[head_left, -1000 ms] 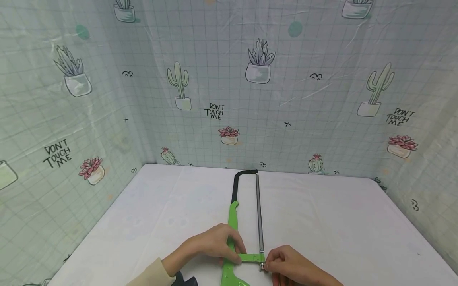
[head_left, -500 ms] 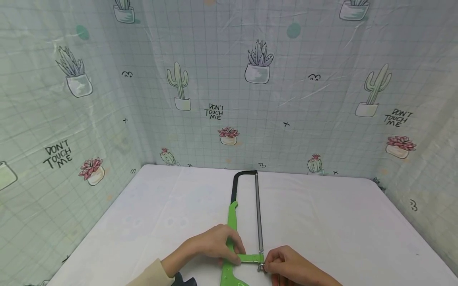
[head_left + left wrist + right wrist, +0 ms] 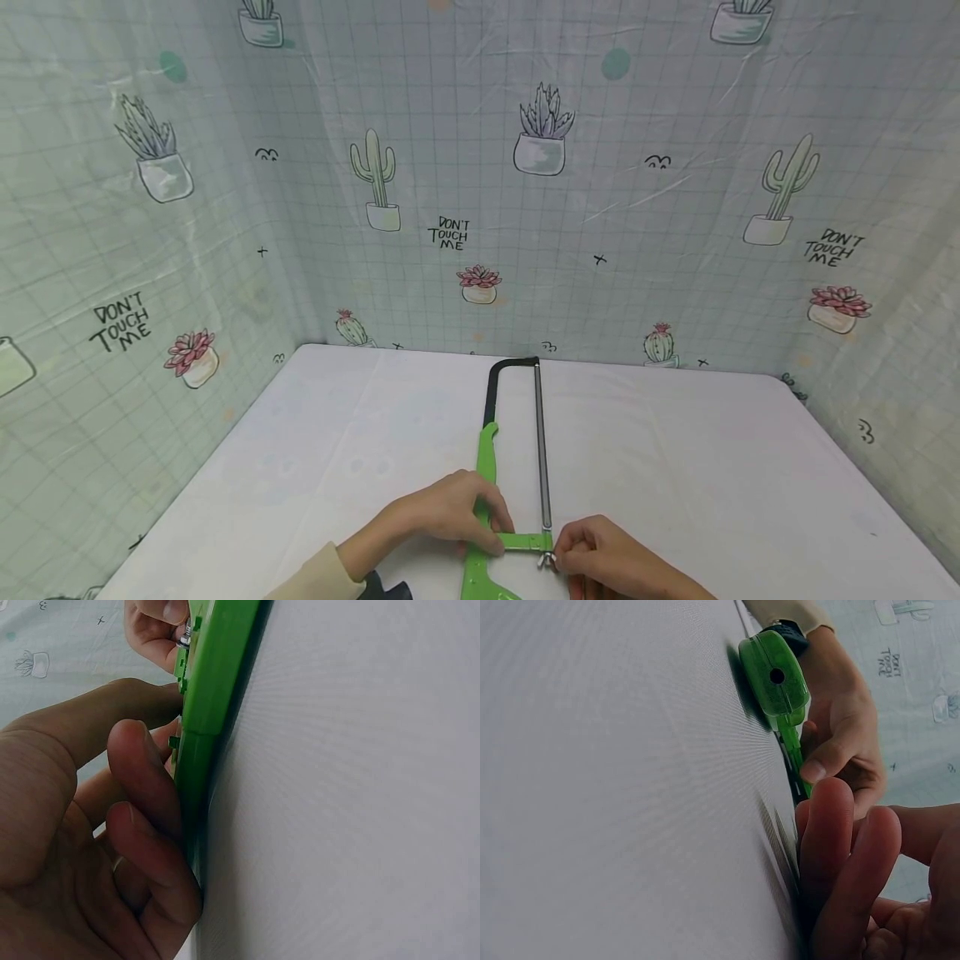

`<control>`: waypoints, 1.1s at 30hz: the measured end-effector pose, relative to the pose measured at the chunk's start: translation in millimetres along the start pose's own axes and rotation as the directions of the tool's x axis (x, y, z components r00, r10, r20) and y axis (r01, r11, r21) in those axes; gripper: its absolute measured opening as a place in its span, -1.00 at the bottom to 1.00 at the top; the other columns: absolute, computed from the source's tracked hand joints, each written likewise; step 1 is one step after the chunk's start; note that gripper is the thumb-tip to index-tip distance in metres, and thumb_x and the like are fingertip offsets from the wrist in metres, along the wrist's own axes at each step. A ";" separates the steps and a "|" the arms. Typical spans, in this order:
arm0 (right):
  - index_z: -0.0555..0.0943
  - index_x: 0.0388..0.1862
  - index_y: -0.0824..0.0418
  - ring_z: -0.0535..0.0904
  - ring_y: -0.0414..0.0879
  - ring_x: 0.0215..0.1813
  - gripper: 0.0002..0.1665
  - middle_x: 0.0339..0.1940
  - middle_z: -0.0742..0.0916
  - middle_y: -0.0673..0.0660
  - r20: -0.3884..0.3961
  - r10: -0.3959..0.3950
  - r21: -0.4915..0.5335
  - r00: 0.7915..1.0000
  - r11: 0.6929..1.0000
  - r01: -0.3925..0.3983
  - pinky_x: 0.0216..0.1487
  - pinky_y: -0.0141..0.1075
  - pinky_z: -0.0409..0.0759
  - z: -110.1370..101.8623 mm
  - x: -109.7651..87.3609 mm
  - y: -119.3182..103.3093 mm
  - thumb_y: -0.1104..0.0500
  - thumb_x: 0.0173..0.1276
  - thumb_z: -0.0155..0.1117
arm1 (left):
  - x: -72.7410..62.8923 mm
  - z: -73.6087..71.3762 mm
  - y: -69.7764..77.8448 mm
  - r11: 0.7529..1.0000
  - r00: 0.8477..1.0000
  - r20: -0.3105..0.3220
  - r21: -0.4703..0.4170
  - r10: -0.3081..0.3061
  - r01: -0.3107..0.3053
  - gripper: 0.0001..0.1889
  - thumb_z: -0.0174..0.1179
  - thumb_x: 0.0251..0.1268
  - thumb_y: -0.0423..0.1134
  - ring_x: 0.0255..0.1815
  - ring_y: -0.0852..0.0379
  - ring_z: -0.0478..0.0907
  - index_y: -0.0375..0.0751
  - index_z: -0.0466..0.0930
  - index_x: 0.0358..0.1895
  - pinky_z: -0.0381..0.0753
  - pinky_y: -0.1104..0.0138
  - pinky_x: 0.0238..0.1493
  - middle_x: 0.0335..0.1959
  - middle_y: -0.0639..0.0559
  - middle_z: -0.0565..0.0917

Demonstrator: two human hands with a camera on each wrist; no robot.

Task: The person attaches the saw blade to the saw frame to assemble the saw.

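White table (image 3: 697, 467): rounded far right corner.
Gridded backdrop (image 3: 442, 100): hangs behind the table and along its left and right sides.
Lettering (image 3: 452, 234): “DON'T TOUCH ME”, above the table's far edge.

Spreads out as a white tabletop (image 3: 675, 467), rounded at the far corners. Bears a green-and-black hacksaw (image 3: 487, 454), laid on its side (with the blade (image 3: 542, 446) to the right) and reaching towards the far edge.

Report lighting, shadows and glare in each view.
Head: fairly even light, pale glare streaks on the printed backdrop; left wrist: dimmer, soft shadow beside the green saw; right wrist: dim, shadow beside the green saw, dark streaks near the right hand.
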State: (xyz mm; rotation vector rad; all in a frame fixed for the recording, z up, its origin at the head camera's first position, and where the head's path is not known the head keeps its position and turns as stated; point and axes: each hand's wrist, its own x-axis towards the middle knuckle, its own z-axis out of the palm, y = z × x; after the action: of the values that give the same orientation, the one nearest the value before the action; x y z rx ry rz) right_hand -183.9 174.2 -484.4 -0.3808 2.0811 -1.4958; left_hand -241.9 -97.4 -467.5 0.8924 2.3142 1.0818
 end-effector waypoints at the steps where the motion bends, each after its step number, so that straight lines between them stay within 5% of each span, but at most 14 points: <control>1: 0.65 -0.30 0.31 0.44 -0.29 -0.67 -0.82 -0.67 0.63 -0.02 0.003 -0.005 0.000 1.000 1.000 0.005 -0.64 -0.49 0.40 0.0 0.0 0.2 0.22 0.34 0.17 | 0.2 0.0 -0.3 1.000 1.000 0.000 0.001 0.001 -0.001 -0.82 0.54 -0.02 -0.23 -0.76 0.38 0.46 0.11 0.83 -0.30 0.55 0.46 -0.60 -0.48 0.33 0.70; 33: 0.61 -0.30 0.29 0.43 -0.31 -0.68 -0.90 -0.67 0.64 -0.03 0.038 -0.011 0.062 0.999 0.998 0.009 -0.64 -0.50 0.40 -1.3 -3.6 -2.0 0.25 0.33 0.21 | -1.4 -0.5 0.7 1.000 1.000 -0.002 -0.017 -0.013 0.013 -0.82 0.54 -0.02 -0.23 -0.78 0.36 0.47 0.12 0.82 -0.30 0.58 0.40 -0.66 -0.47 0.31 0.69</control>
State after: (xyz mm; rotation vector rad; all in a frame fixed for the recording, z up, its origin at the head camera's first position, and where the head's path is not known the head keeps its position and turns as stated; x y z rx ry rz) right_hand -182.0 176.3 -481.2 -0.3940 2.0013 -1.5423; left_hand -240.9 -98.4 -466.5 0.8685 2.3056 1.0961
